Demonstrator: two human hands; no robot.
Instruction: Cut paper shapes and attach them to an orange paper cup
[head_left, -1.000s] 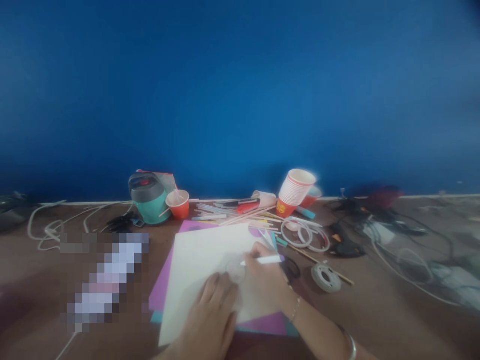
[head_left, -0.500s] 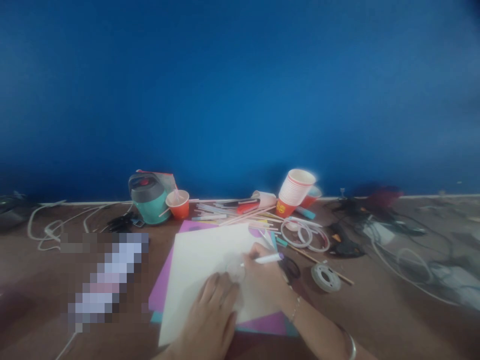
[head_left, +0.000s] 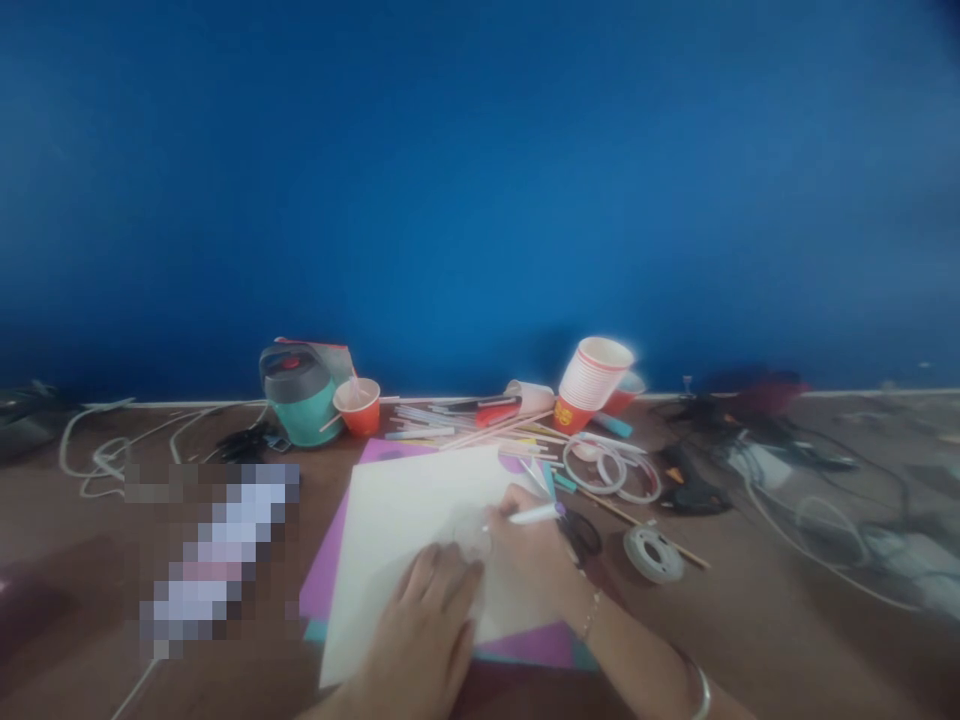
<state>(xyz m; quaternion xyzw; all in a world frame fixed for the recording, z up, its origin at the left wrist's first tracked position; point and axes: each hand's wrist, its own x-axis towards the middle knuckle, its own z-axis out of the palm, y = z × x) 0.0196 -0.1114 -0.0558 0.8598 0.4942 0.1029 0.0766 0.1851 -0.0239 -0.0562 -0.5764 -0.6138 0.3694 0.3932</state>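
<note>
A: Head view: where are your hands?

B: Your left hand (head_left: 424, 640) lies flat, fingers together, pressing the white sheet (head_left: 405, 530) that tops the purple paper (head_left: 330, 570). Your right hand (head_left: 532, 560) pinches a white pen (head_left: 534, 515) over the sheet's right part.

A: Nearby?

B: A tape roll (head_left: 652, 553) sits right of your wrist; stacked cups (head_left: 589, 380) stand by the wall.

Around the white sheet (head_left: 420, 520) lie counted goods: one teal kettle (head_left: 298, 395) and one single orange cup (head_left: 358, 406) beyond its far left corner, and one stack of paper cups (head_left: 589, 382) beyond its far right corner. To the sheet's right sit two white rings (head_left: 611, 470) and one tape roll (head_left: 653, 553); the loose sticks (head_left: 465, 425) behind it blur past counting.
</note>
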